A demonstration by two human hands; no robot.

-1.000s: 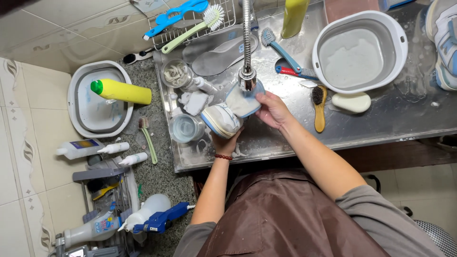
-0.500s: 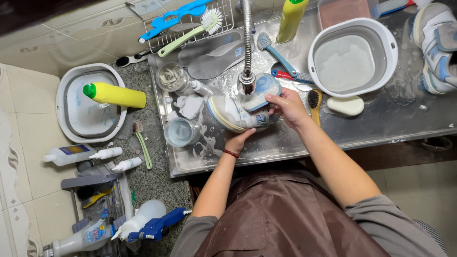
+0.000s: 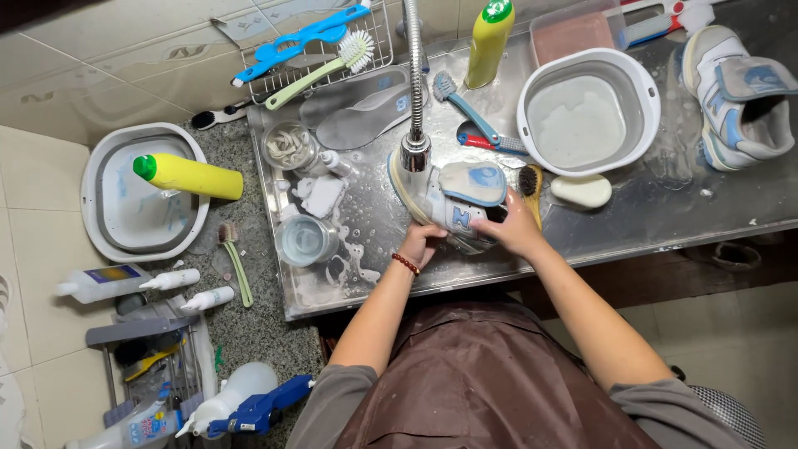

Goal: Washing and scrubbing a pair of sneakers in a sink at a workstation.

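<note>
Under the faucet (image 3: 415,100), both hands' grips clasp a wet white-and-blue sneaker (image 3: 449,195), tongue flipped open.

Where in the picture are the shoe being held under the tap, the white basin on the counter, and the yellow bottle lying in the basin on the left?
shoe (image 3: 449,199), head view, on its side panel.
white basin (image 3: 644,83), head view, on its right rim.
yellow bottle (image 3: 195,176), head view, on the middle of its body.

The wet steel desk (image 3: 665,212) carries a white basin (image 3: 588,111), a sneaker (image 3: 736,96), a soap bar (image 3: 581,191), two insoles (image 3: 362,112) and a yellow bottle (image 3: 489,43).
</note>
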